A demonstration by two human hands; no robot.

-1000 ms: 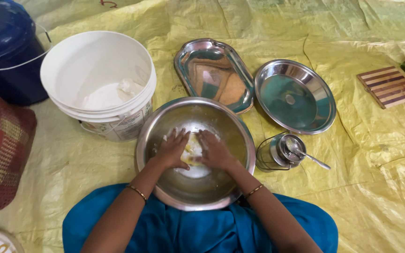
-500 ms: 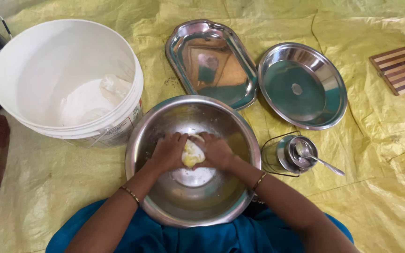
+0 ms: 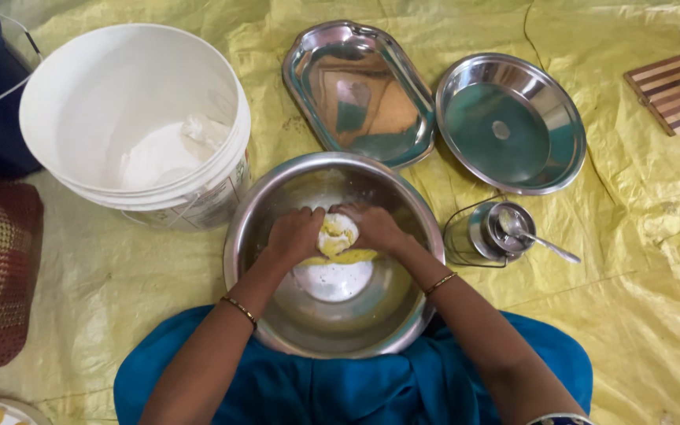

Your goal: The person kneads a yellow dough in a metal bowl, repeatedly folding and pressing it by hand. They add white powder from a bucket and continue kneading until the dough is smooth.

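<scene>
Pressing from both sides, the left hand [image 3: 294, 234] and the right hand [image 3: 375, 227] hold a lump of pale yellow dough [image 3: 335, 238] between them, inside a large steel bowl [image 3: 277, 315]. The fingers of both hands are curled and kept close together around the lump; they are not spread, and the fingertips on the far side I cannot see. The dough sits in the far half of the bowl, touching both hands, above a white floury patch on the bowl's bottom.

I judge that the step in hand is kneading: the dough is gathered in one lump but its surface looks rough and uneven. The next move, to my mind, calls for folding and pressing the lump down against the bowl, with firm palms and with the bowl kept steady on the yellow sheet [image 3: 655, 260].

Beside the bowl, on the left, stands a white bucket [image 3: 64, 102] with flour in it. Behind the bowl lie an oblong steel tray [image 3: 301, 79] and a round steel plate [image 3: 568, 157]. On the right, a small steel pot [image 3: 478, 232] holds a spoon [image 3: 541, 242].
</scene>
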